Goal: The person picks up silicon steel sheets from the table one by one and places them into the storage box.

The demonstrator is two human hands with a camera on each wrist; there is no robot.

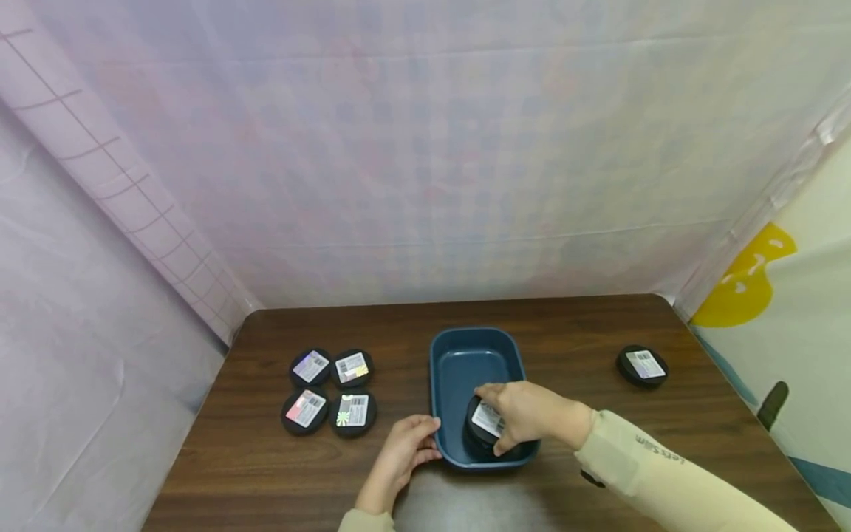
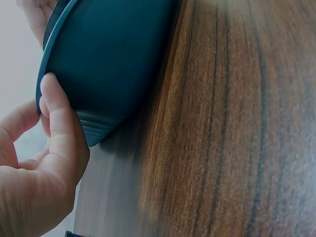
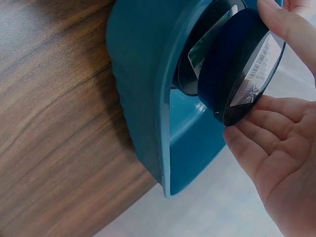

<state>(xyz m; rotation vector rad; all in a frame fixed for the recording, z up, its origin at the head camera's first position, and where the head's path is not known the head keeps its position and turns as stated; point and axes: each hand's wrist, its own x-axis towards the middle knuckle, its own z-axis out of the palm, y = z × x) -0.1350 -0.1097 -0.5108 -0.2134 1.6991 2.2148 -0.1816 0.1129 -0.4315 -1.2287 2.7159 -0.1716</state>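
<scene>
From above, the head view faces forward and down; both close wrist views share the blue tray.

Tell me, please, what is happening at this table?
A person's right hand holds a flat, round, black container with a white label above a second black container inside a blue rectangular tray with rounded corners. The left hand pinches the tray's rim. On the brown wood-grain table, four more black containers sit grouped at the left and one sits alone at the right.

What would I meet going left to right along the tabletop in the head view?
Four labelled black discs → left hand at the tray's left rim → blue tray → lone black disc.
</scene>
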